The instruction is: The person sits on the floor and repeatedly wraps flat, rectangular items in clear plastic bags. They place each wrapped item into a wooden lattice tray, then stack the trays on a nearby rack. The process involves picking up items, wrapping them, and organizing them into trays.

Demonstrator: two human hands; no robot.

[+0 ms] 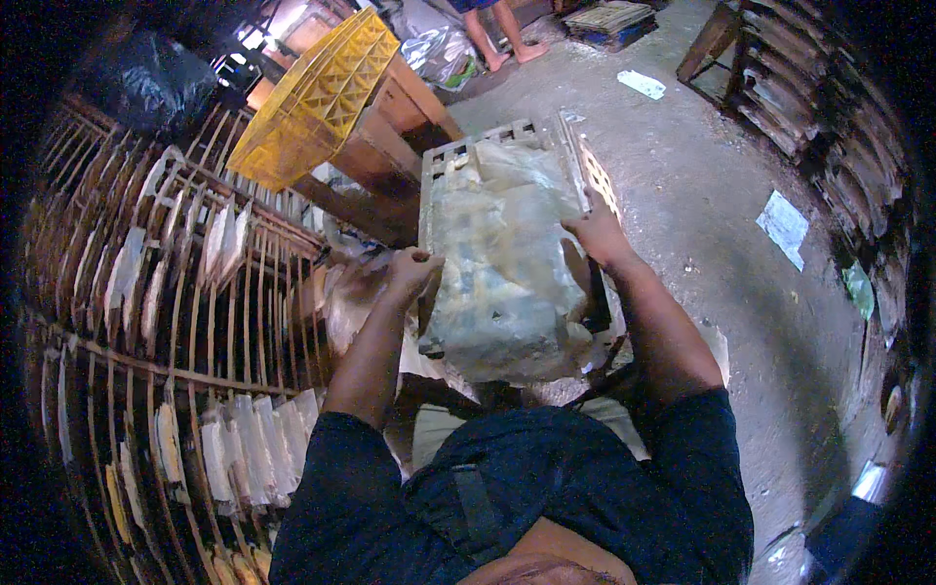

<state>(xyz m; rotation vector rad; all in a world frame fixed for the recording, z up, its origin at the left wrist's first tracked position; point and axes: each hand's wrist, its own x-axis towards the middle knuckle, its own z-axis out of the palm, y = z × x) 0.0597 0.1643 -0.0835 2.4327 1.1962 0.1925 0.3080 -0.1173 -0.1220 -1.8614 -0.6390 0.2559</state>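
- A wooden rack [185, 322] of slats, pale sheets slotted between them, fills the view left of the tray.
- A yellow crate [317, 97] leans tilted on a wooden stand, up and left of the tray.
- The left hand [409, 273] grips the tray's left edge, fingers curled shut around it.
- The tray [468, 156], a pale lattice frame held tilted before the chest, carries a translucent sheet [507, 263] across its face.
- The right hand [597, 234] clasps the tray's right edge, fingers closed on the rim.
- Paper scraps [783, 226] lie on the concrete floor right of the tray.
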